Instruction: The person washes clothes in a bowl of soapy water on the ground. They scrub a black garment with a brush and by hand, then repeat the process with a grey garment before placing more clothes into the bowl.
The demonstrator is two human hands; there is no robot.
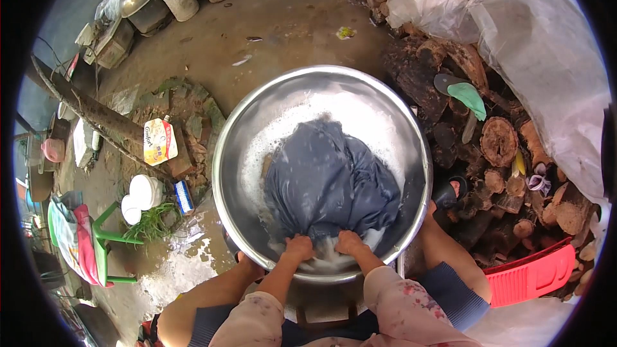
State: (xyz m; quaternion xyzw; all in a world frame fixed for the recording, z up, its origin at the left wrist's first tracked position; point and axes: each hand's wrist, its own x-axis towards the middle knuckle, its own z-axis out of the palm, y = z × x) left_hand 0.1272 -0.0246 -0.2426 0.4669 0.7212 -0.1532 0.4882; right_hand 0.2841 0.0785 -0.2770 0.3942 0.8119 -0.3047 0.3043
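A large round metal basin [222, 154] stands between the person's knees with white suds [366, 111] and water in it. Dark blue-grey wet cloth [313, 173], bunched and puffed up, fills its middle. At the near edge of the cloth, my left hand [300, 247] is closed on the fabric. My right hand [350, 242] grips the same edge a little further right, with foamy water between the two hands. The fingertips of both hands are partly hidden by cloth and suds.
Stacked firewood [499, 142] under plastic sheeting [544, 58] lies right, beside a red plastic object [530, 274]. Left are a Comfort pouch [160, 141], a white tub [143, 192], a brush [183, 197] and a green plastic chair [103, 250] holding cloths. Pots [181, 0] stand at the back.
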